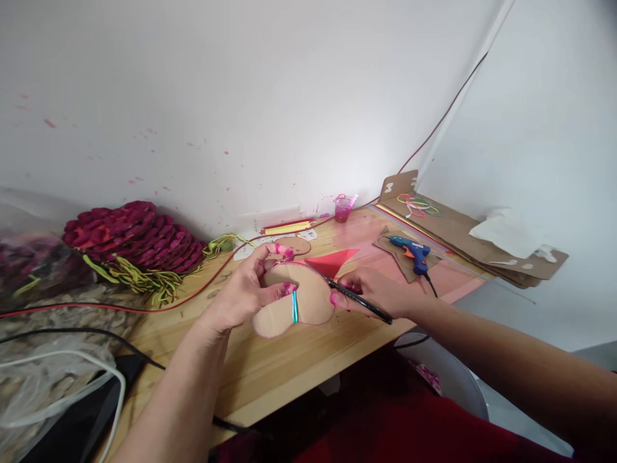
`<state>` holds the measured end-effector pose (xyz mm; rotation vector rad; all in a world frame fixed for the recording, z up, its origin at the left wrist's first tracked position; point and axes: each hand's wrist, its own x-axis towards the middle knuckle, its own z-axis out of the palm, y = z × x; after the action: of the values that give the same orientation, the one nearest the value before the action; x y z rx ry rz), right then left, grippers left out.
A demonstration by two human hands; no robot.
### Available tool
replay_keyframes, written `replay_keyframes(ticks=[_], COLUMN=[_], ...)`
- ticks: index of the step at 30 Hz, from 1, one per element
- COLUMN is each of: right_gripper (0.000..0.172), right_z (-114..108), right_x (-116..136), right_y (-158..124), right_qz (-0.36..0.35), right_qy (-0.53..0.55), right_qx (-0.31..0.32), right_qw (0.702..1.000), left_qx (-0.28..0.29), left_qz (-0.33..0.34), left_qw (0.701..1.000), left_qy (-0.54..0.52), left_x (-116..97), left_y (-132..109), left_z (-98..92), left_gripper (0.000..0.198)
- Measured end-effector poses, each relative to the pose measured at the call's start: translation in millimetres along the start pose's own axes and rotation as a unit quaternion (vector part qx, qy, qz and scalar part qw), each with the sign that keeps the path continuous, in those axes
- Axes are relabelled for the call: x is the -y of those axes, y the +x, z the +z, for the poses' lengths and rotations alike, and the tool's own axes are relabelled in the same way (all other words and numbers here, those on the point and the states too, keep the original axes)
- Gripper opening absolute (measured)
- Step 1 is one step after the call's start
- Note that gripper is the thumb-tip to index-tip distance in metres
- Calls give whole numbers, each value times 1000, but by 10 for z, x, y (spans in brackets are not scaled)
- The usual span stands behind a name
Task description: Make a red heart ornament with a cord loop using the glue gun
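Note:
My left hand (263,283) grips a rounded, lobed piece of tan cardboard (313,299) above the table, thumb on its face and fingers at its upper edge. A shiny teal strip (295,307) runs down the cardboard below the thumb. In my right hand (364,292) is a slim black tool (361,301), its kind unclear; its front end meets the right edge of the cardboard. Pink stains mark the fingertips of both hands. Behind the cardboard, a red sheet (332,260) lies on the table.
A blue glue gun (414,254) rests on a cardboard scrap (409,271) at right. Flattened cardboard (457,231) lies beyond it. Near the wall stands a pink-stained cup (342,209). Stacked magenta pieces with yellow-green strings (130,238) sit left; a red cable (193,292) crosses the wooden table (270,379).

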<state>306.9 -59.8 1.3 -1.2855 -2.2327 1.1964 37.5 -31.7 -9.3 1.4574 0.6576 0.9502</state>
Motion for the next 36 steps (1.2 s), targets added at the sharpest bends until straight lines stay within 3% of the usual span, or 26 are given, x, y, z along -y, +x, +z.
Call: replay_keyframes(ticks=[22, 31, 36], right_gripper=[55, 57, 57], right_z=[-114, -150, -191], right_x=[-2, 84, 99], right_y=[-8, -23, -1], right_qz=[-64, -2, -15], right_qy=[-119, -188, -203], right_qx=[-35, -32, -24], right_qw=[990, 982, 979], left_qx=[22, 54, 40], left_qz=[-11, -11, -8], left_qw=[999, 997, 996], left_qy=[29, 59, 85], left_x=[48, 82, 58], left_y=[-6, -21, -36], left_z=[-8, 50, 49], left_gripper=[51, 49, 44])
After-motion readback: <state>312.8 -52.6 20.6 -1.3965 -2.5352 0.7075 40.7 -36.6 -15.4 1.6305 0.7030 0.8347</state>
